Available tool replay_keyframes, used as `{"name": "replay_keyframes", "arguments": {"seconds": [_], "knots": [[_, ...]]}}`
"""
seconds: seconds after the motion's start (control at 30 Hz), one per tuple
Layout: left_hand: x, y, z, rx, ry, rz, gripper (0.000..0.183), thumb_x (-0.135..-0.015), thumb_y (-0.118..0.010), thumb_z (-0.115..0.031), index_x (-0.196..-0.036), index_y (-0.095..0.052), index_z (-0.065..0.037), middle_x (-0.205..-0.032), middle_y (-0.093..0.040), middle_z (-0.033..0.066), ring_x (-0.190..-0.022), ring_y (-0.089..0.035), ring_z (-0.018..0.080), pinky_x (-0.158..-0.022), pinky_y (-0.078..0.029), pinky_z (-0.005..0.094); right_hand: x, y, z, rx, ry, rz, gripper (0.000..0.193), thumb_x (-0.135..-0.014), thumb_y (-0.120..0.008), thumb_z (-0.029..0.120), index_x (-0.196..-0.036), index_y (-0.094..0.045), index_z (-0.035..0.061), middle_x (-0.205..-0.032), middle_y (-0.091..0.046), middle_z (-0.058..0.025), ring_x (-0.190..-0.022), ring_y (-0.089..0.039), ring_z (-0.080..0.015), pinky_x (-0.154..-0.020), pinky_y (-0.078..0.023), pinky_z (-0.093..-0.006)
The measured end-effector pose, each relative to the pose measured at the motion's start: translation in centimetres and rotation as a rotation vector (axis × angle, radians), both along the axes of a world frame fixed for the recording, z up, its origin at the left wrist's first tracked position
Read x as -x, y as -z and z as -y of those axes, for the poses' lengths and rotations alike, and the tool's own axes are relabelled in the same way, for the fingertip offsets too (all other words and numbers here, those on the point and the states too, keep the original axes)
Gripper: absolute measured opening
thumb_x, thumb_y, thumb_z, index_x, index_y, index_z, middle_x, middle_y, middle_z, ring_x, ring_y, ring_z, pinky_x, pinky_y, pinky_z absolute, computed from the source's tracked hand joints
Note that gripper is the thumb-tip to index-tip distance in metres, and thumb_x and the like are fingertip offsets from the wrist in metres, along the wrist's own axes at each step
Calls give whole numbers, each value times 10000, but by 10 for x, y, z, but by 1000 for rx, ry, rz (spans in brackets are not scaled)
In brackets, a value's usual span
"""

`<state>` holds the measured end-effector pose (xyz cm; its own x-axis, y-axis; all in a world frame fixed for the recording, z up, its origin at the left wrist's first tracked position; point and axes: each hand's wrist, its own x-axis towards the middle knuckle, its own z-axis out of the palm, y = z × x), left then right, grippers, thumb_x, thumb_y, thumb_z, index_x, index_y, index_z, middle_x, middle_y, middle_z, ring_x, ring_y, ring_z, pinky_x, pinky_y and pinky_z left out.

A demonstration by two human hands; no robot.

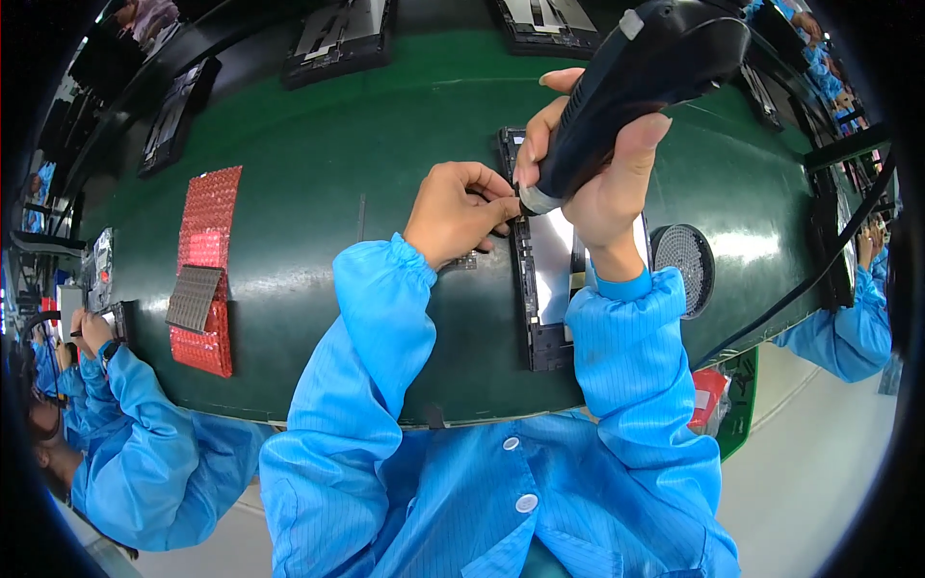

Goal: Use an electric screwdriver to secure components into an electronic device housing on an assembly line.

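Observation:
My right hand (617, 193) is wrapped round a thick black electric screwdriver (617, 106), its nose pointing down at the left edge of a flat electronic device (532, 332). This device has a dark frame and a shiny silver panel, and my right forearm and the tool cover part of it. Beside the tool's nose, my left hand (458, 210) is closed, thumb and fingers pinched together at the device's left edge. Whatever is between those fingers is too small or hidden. A small grey patterned piece (464, 261) lies partly under my left wrist.
Right of the device stands a round black tray (684, 258) with a dotted inside. Red bubble wrap (209, 217) with a grey sheet (194, 297) lies left. Similar devices (339, 39) line the far side. A black cable (805, 282) crosses at right; co-workers (145, 462) sit both sides.

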<state>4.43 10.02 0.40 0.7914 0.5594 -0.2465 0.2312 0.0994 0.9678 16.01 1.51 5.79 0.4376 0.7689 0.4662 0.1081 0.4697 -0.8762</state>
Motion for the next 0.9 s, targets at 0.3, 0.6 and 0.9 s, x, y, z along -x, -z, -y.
{"name": "replay_keyframes", "arguments": {"seconds": [0.3,0.6,0.9], "knots": [[0,-2,-1,17,-9,-35,134,-770,-700,-38,-853,-630,41,-743,-661,92,-629,-645,123,-461,-516,234,4,1,-1,-11,3,-48,920,-807,-224,793,-1138,-446,-37,-664,-520,-89,-538,-530,-173,-517,-458,-297],[1,2,-5,20,-15,-15,102,-772,-686,-28,-835,-635,35,-741,-661,91,-620,-648,128,-472,-527,240,11,2,-2,62,-4,52,984,-741,-246,849,-1105,-457,-40,-668,-527,-88,-546,-533,-168,-505,-449,-284],[10,0,-7,13,-34,21,131,-813,-676,-72,-906,-654,19,-768,-665,89,-641,-647,134,-493,-520,244,10,10,-5,-137,-28,-49,788,-865,-417,666,-1084,-531,-83,-679,-574,-98,-530,-536,-131,-481,-420,-236]]}}
